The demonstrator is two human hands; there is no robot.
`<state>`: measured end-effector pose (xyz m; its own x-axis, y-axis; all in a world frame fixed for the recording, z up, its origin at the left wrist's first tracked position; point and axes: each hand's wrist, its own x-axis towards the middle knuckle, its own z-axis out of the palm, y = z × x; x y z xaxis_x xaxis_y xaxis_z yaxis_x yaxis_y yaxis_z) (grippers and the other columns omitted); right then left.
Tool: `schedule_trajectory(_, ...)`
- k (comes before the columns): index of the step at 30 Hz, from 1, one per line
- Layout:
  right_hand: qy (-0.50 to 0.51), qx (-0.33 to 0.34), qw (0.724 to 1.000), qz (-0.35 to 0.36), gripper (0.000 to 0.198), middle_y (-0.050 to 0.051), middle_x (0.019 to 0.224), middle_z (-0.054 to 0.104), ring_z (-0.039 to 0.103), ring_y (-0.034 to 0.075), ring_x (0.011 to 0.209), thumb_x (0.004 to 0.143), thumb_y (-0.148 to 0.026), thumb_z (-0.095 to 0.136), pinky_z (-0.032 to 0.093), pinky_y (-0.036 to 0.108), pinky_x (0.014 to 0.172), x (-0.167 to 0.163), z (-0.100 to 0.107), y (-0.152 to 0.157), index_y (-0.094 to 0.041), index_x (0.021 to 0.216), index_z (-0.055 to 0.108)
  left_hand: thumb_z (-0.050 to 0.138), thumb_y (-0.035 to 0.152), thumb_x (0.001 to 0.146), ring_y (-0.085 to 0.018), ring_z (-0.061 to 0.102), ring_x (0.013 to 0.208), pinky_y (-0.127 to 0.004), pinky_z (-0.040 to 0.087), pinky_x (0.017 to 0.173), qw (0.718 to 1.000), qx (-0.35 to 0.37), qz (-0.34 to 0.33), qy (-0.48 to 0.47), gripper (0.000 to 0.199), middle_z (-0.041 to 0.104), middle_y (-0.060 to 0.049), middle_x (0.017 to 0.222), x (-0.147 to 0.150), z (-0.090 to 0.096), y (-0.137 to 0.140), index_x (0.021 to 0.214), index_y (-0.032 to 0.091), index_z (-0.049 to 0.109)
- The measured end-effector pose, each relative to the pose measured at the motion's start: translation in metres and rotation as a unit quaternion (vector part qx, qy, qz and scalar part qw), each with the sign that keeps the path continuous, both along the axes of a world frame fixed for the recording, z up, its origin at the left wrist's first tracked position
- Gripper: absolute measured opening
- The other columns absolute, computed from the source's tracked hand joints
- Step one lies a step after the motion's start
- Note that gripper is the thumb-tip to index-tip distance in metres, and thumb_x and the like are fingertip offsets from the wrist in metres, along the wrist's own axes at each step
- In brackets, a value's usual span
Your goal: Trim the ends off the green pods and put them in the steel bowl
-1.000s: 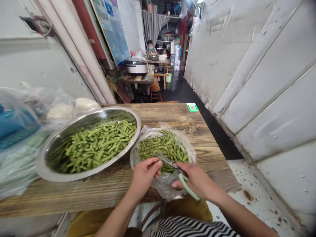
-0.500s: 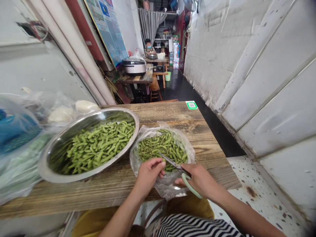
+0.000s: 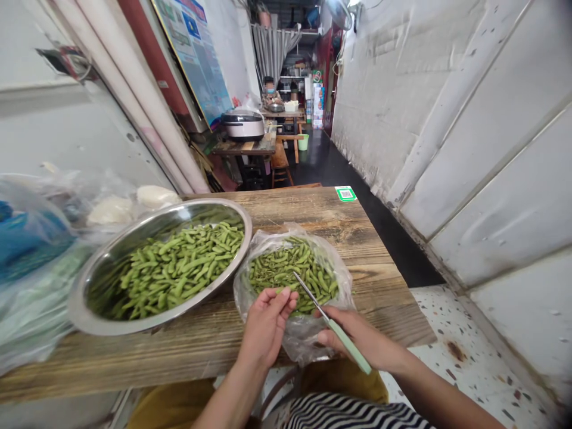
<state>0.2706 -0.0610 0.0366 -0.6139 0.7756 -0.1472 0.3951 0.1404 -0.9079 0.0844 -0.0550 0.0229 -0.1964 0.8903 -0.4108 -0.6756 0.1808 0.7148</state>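
a: how do the hands stand?

b: the left hand point(image 3: 267, 325) has thumb and fingertips closed on what looks like a green pod point(image 3: 285, 291), over the open plastic bag point(image 3: 304, 342) by the near edge of the tabletop point(image 3: 313, 208). the right hand point(image 3: 360, 338) grips the scissors point(image 3: 346, 344) by their pale green handle, points slanting up and left. i see them edge-on, so i can't tell whether the blades are parted.

a: any advice on handling them?

b: i'd let the pod's end stick out past the fingertips and bring the blades to that end alone, since the points lie near the left fingers. keeping both hands over the bag should catch anything dropped.

a: what else is on that surface?

b: worn wood, streaked grain. a steel basin point(image 3: 248, 229) of loose pods point(image 3: 179, 268) stands left of the bag, clear bundles point(image 3: 40, 310) crowd the left end, and a green code sticker point(image 3: 345, 194) marks the far right corner.

a: and the room?

b: narrow. beyond the far edge, a cooker point(image 3: 243, 125) sits on another table point(image 3: 243, 146), with a green bucket point(image 3: 302, 142) on the dark floor point(image 3: 324, 158) and a person point(image 3: 270, 94) farther back.
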Motion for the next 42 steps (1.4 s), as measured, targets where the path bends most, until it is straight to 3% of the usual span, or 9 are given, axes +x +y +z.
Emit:
schedule_trajectory(16, 0.041, -0.155, 0.987, -0.027, 0.041, -0.007, 0.049, 0.044, 0.040, 0.007, 0.038, 0.082, -0.055, 0.058, 0.031, 0.017, 0.036, -0.007, -0.010, -0.002, -0.017, 0.095, 0.057, 0.082, 0.023, 0.058, -0.008, 0.062, 0.069, -0.019, 0.050, 0.068, 0.999, 0.006, -0.038, 0.033, 0.029, 0.063, 0.002, 0.067, 0.007, -0.010, -0.009, 0.065, 0.014, 0.055)
schedule_trajectory(21, 0.080, -0.204, 0.974, -0.066, 0.041, -0.009, 0.046, 0.042, 0.038, 0.006, 0.035, 0.078, -0.053, 0.063, 0.031, 0.015, 0.033, 0.002, -0.024, -0.001, -0.017, 0.096, 0.055, 0.072, 0.020, 0.059, -0.009, 0.060, 0.065, -0.020, 0.044, 0.057, 0.977, 0.029, -0.035, 0.207, 0.022, 0.066, -0.001, 0.085, -0.013, -0.010, 0.003, 0.068, 0.016, 0.053)
schedule_trajectory(25, 0.108, -0.224, 0.966, -0.075, 0.039, -0.010, 0.045, 0.041, 0.037, 0.005, 0.034, 0.080, -0.051, 0.063, 0.031, 0.014, 0.033, 0.009, -0.026, 0.002, -0.017, 0.095, 0.052, 0.054, 0.023, 0.070, -0.009, 0.044, 0.045, -0.022, 0.032, 0.046, 0.893, 0.044, -0.077, 0.440, 0.009, 0.059, 0.004, 0.060, -0.036, -0.007, 0.024, 0.078, 0.019, 0.057)
schedule_trajectory(29, 0.117, -0.223, 0.965, -0.069, 0.040, -0.010, 0.047, 0.041, 0.037, 0.005, 0.035, 0.079, -0.052, 0.064, 0.030, 0.013, 0.033, 0.010, -0.027, 0.003, -0.017, 0.095, 0.053, 0.048, 0.031, 0.081, -0.020, 0.060, 0.070, -0.029, 0.041, 0.065, 0.707, 0.065, -0.148, 0.689, 0.021, 0.069, -0.005, 0.077, -0.043, -0.004, 0.042, 0.085, 0.021, 0.066)
schedule_trajectory(32, 0.117, -0.221, 0.966, -0.070, 0.041, -0.010, 0.049, 0.042, 0.037, 0.004, 0.036, 0.078, -0.053, 0.064, 0.030, 0.013, 0.033, 0.010, -0.028, 0.003, -0.017, 0.095, 0.053, 0.048, 0.027, 0.083, -0.025, 0.063, 0.087, -0.031, 0.042, 0.075, 0.594, 0.053, -0.195, 0.779, 0.025, 0.072, -0.010, 0.097, -0.040, -0.005, 0.050, 0.095, 0.021, 0.069)
schedule_trajectory(36, 0.116, -0.215, 0.967, -0.072, 0.043, -0.009, 0.051, 0.042, 0.038, 0.005, 0.036, 0.077, -0.054, 0.064, 0.031, 0.014, 0.033, 0.010, -0.029, 0.003, -0.017, 0.095, 0.052, 0.050, 0.024, 0.081, -0.026, 0.065, 0.081, -0.030, 0.041, 0.070, 0.502, 0.041, -0.244, 0.829, 0.022, 0.072, -0.012, 0.083, -0.038, -0.003, 0.056, 0.083, 0.020, 0.071)
schedule_trajectory(38, 0.115, -0.210, 0.968, -0.069, 0.044, -0.009, 0.052, 0.041, 0.038, 0.005, 0.037, 0.077, -0.055, 0.064, 0.030, 0.014, 0.034, 0.010, -0.028, 0.003, -0.017, 0.095, 0.052, 0.051, 0.024, 0.080, -0.025, 0.064, 0.076, -0.029, 0.040, 0.067, 0.500, 0.043, -0.230, 0.834, 0.021, 0.071, -0.012, 0.078, -0.038, 0.000, 0.057, 0.075, 0.019, 0.070)
schedule_trajectory(39, 0.112, -0.205, 0.970, -0.069, 0.044, -0.009, 0.052, 0.042, 0.038, 0.005, 0.037, 0.077, -0.056, 0.064, 0.031, 0.014, 0.034, 0.010, -0.027, 0.004, -0.017, 0.096, 0.053, 0.051, 0.026, 0.080, -0.024, 0.064, 0.075, -0.029, 0.040, 0.067, 0.520, 0.052, -0.216, 0.825, 0.021, 0.071, -0.011, 0.077, -0.039, 0.002, 0.057, 0.074, 0.020, 0.070)
schedule_trajectory(42, 0.085, -0.170, 0.979, -0.071, 0.046, -0.007, 0.056, 0.045, 0.041, 0.006, 0.040, 0.078, -0.056, 0.063, 0.033, 0.016, 0.037, 0.010, -0.024, 0.004, -0.016, 0.099, 0.055, 0.056, 0.032, 0.077, -0.021, 0.063, 0.072, -0.028, 0.042, 0.067, 0.654, 0.087, -0.188, 0.727, 0.018, 0.072, -0.006, 0.077, -0.037, 0.007, 0.051, 0.073, 0.021, 0.070)
